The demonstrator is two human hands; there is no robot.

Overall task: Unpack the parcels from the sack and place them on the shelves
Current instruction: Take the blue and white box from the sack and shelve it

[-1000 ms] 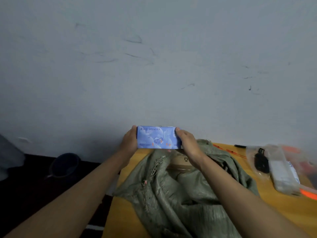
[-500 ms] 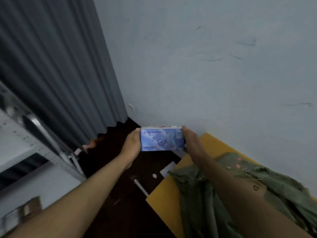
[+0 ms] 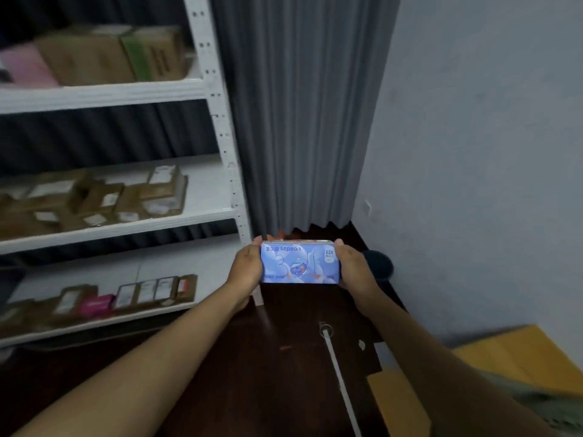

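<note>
Both bare forearms extend forward and converge at centre. The left hand (image 3: 246, 266) and right hand (image 3: 355, 268) face each other at equal height, fingers curled, each gripping one short end of a blue parcel (image 3: 299, 262).

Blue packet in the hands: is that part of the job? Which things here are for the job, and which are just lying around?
For the job:
blue packet, held by left hand and right hand
white shelves
boxes on shelves
sack

Just lying around:
grey curtain
dark round thing by the wall
white strip on the floor
</note>
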